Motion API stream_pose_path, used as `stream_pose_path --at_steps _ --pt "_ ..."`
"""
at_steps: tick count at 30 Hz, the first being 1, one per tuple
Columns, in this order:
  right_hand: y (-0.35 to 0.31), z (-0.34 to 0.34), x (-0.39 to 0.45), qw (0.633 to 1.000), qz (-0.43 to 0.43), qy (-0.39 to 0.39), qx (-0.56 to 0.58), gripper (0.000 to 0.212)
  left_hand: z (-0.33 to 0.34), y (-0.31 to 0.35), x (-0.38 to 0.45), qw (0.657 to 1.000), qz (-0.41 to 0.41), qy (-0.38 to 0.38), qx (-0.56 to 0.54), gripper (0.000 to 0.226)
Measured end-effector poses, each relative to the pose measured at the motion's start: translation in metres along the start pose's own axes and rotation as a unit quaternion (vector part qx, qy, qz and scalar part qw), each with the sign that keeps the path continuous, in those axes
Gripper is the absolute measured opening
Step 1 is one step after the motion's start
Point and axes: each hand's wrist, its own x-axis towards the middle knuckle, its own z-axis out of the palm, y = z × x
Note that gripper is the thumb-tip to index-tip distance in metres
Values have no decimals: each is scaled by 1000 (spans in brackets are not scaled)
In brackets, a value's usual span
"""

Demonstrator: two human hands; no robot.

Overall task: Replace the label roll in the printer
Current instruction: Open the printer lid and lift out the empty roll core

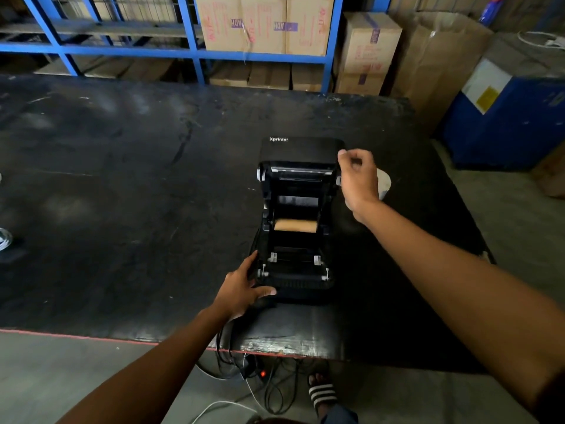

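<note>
- Head view, centre of the frame: the printer (295,228) sits on the dark tabletop (122,185) with its lid (301,149) swung up and back, so the opening step looks done.
- Inside the bay lies a bare brown cardboard core (295,225), held between the side holders; the labels appear used up. Judging by this, the core has yet to come out and a fresh roll has yet to go in.
- A pale round thing (384,183) shows right of the printer, mostly hidden behind the wrist; it may be the new roll, but I cannot tell.
- The left hand (241,290) lies at the printer's lower left corner, fingers (266,291) spread and pressed on the casing, steadying it rather than gripping.
- The right hand (357,175), centre right of the frame, is loosely curled at the lid's right edge, thumb and forefinger pinched near it; whether they actually hold the lid is unclear.
</note>
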Motion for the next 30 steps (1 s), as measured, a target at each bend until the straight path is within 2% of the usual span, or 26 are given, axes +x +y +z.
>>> stream_pose_path --at_steps 5,10,13,15,17,19,20,24,27,30 --pt "3 3 22 994 35 -97 29 45 -2 3 -3 1000 7 -9 17 102" --pt "9 -3 25 989 56 -136 32 49 -2 2 -4 1000 11 -8 26 102" --pt "17 -10 20 989 56 -137 27 51 -3 -1 -2 1000 3 -16 21 103" --pt "27 -12 10 993 42 -105 14 51 -9 -2 1 999 -8 -46 17 102" --pt "40 -14 -5 997 31 -62 -29 50 -23 -2 5 994 -13 -112 9 91" --pt "57 -16 -21 994 8 -76 -75 49 -39 -1 13 990 -1 -136 23 80" --pt "65 -17 -28 989 -10 -102 -103 48 -45 2 18 993 11 -114 28 75" --pt "84 -12 -36 941 -68 -224 -242 45 -44 35 47 990 84 73 81 56" --pt "92 -5 -30 883 -86 -274 -371 54 -34 53 71 980 96 62 160 64" --pt "97 1 -24 865 -91 -276 -408 51 -23 57 89 961 68 34 267 64"
